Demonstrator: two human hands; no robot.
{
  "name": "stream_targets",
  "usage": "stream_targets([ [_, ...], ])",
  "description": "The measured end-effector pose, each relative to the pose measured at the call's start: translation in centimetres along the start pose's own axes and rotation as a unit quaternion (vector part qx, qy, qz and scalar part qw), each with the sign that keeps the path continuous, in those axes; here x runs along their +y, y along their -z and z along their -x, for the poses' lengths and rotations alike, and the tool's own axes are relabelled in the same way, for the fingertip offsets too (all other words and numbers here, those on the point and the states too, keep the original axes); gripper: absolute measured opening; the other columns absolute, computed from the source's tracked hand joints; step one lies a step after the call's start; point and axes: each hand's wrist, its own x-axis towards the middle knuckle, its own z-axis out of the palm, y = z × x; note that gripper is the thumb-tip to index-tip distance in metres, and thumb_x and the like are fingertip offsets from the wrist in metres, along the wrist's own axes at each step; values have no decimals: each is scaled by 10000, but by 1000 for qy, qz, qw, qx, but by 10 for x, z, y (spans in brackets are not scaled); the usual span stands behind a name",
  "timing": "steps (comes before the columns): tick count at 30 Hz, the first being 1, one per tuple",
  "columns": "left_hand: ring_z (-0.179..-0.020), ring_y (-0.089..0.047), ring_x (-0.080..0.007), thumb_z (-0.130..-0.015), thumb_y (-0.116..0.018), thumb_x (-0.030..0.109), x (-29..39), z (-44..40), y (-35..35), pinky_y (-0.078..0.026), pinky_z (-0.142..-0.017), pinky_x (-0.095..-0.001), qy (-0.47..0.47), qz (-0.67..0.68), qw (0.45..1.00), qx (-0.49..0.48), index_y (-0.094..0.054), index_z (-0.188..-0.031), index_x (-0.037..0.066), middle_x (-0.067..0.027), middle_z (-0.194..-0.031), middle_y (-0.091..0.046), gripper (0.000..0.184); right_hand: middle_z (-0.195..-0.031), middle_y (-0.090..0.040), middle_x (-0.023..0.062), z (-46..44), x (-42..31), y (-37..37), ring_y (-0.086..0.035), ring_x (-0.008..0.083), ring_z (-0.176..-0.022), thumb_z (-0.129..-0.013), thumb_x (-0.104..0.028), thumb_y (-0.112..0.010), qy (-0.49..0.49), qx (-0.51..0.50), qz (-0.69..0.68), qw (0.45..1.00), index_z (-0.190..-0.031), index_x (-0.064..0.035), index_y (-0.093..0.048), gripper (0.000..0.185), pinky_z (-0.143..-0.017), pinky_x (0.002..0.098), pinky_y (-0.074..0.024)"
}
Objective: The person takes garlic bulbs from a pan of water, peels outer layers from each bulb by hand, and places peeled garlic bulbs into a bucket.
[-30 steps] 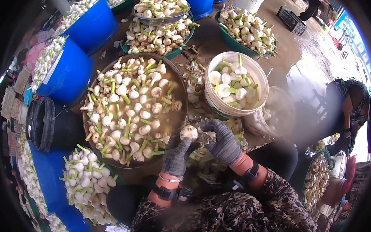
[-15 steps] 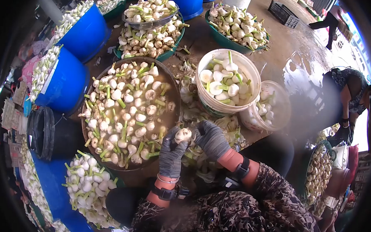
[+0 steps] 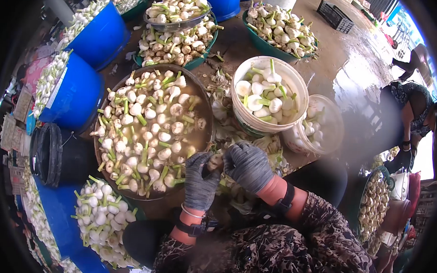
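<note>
Gripping a garlic bulb [image 3: 214, 162] in gray knitted gloves, a worker leans over a crowded wet floor [image 3: 322, 53]. The left hand [image 3: 201, 181] clamps its fingers around the bulb, while the right hand [image 3: 248, 167] sits just beside it with its fingers curled inward; their tips are hidden, and whether they pinch the bulb or its skin cannot be told. The bulb is between the two hands, near the lower right rim of a wide round basin [image 3: 211, 118], where dozens of bulbs with trimmed green stems lie in murky brown water [image 3: 193, 133]. Beyond the right hand stands a white bucket [image 3: 249, 124] partly filled with clean, pale bulbs, with a smaller translucent bucket [image 3: 331, 116] close by at its right, also holding bulbs. Loose garlic skins [image 3: 219, 105] litter the ground between the basin and the white bucket. A heap of white garlic [image 3: 102, 219] rises at lower left, near a black bucket [image 3: 52, 154]. Blue tubs [image 3: 75, 98] topped with more garlic line the left side. At the top, a metal bowl [image 3: 176, 24] of bulbs rests on another pile, and a green basin [image 3: 261, 41] brims beside a black crate [image 3: 336, 16]. At right, another person [image 3: 414, 105] bends forward, one arm reaching down.
</note>
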Motion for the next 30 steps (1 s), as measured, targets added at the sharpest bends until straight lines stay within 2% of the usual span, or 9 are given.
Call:
stream_targets([
  [5, -1165, -524, -246, -841, -650, 23, -2, 2, 4, -440, -1028, -372, 31, 92, 995, -27, -565, -1254, 25, -123, -1255, -532, 422, -796, -649, 200, -3, 16, 1, -631, 388, -774, -837, -177, -631, -162, -72, -163, 970, -874, -47, -610, 137, -701, 459, -513],
  [7, -1196, -506, -239, -939, -604, 105, 4, 2, 5, -470, -1024, -417, 193, 479, 854, -60, -477, -1351, 47, -99, -1313, -493, 435, -827, -658, 223, -4, 41, -5, -639, 398, -824, -848, -184, -628, -242, -43, -177, 953, -900, -28, -613, 165, -737, 452, -518],
  [11, -1190, -512, -236, -925, -647, 170, -3, 3, 4, -493, -1008, -437, 188, 599, 777, -44, -439, -1367, 28, -112, -1346, -476, 509, -886, -658, 212, 0, 50, 11, -635, 389, -820, -879, -237, -646, -191, -18, -18, 981, -960, -20, -614, 233, -727, 424, -523],
  [15, -1163, -522, -224, -913, -664, 170, -5, 2, 3, -495, -1001, -433, 169, 531, 829, -55, -455, -1346, 29, -106, -1318, -485, 502, -882, -655, 192, 3, 4, 24, -650, 351, -799, -862, -182, -683, -109, -3, -291, 951, -985, -32, -610, 208, -690, 402, -524],
  [18, -1129, -531, -214, -910, -665, 163, -3, 5, 1, -502, -989, -425, 186, 473, 857, -85, -473, -1320, 26, -90, -1256, -503, 472, -868, -657, 179, 7, -8, 12, -648, 336, -776, -856, -162, -694, -62, -17, -197, 978, -968, -30, -605, 194, -688, 395, -518],
  [23, -1117, -548, -229, -911, -660, 163, -1, 9, 7, -492, -993, -406, 165, 576, 799, -47, -458, -1344, 33, -104, -1233, -536, 495, -889, -659, 181, 4, 50, -1, -636, 363, -808, -846, -123, -683, -199, -10, -222, 954, -1000, -45, -619, 184, -726, 414, -516],
  [26, -1132, -548, -238, -920, -649, 196, 2, 8, 10, -469, -1009, -402, 172, 644, 744, -48, -433, -1373, 22, -113, -1230, -542, 531, -939, -662, 167, -2, 44, 14, -636, 349, -868, -844, -133, -683, -142, 51, -75, 986, -1036, -62, -650, 207, -768, 422, -518],
  [29, -1098, -542, -202, -920, -652, 236, 0, 9, 9, -460, -987, -364, 200, 627, 749, -77, -411, -1395, 0, -109, -1226, -538, 583, -942, -659, 106, -9, 6, 33, -618, 329, -872, -787, -165, -682, 83, 36, -76, 993, -969, -81, -683, 201, -809, 435, -495],
  [30, -1100, -542, -202, -889, -677, 232, 2, 7, 8, -444, -1002, -364, 195, 563, 797, -98, -412, -1411, 17, -85, -1219, -547, 623, -942, -659, 106, -7, 3, 31, -618, 329, -872, -787, -165, -682, 79, 39, -75, 993, -969, -81, -683, 201, -809, 435, -495],
])
